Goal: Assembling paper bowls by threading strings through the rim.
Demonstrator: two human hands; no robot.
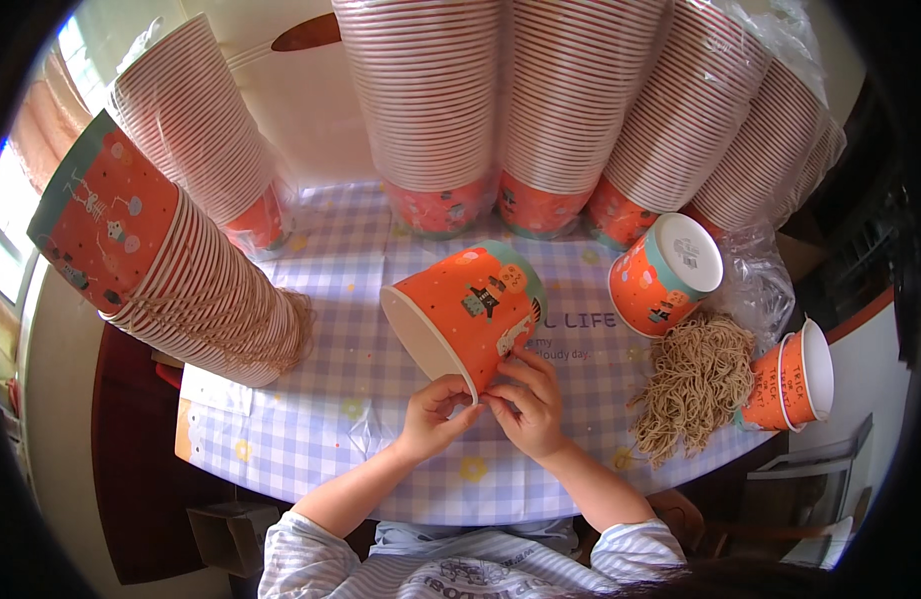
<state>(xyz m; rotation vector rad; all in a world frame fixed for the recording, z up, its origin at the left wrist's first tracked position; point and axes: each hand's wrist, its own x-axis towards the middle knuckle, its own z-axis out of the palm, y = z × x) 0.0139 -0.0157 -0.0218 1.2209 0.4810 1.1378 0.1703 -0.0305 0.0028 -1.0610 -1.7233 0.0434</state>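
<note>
An orange paper bucket (pixel 467 309) with cartoon prints and a teal bottom band lies on its side on the checked tablecloth (pixel 320 369), its open mouth facing left and toward me. My left hand (pixel 432 414) pinches at the rim near its lower edge. My right hand (pixel 528 399) grips the bucket's side and rim just beside it, fingertips of both hands almost meeting. A pile of tan paper cords (pixel 692 391) lies to the right.
Tall stacks of nested orange buckets (pixel 430 100) in plastic sleeves line the back. A leaning stack with cord handles (pixel 196 290) fills the left. Single buckets lie at right (pixel 665 275) and far right (pixel 795 384). Crumpled clear plastic (pixel 755 280) sits nearby.
</note>
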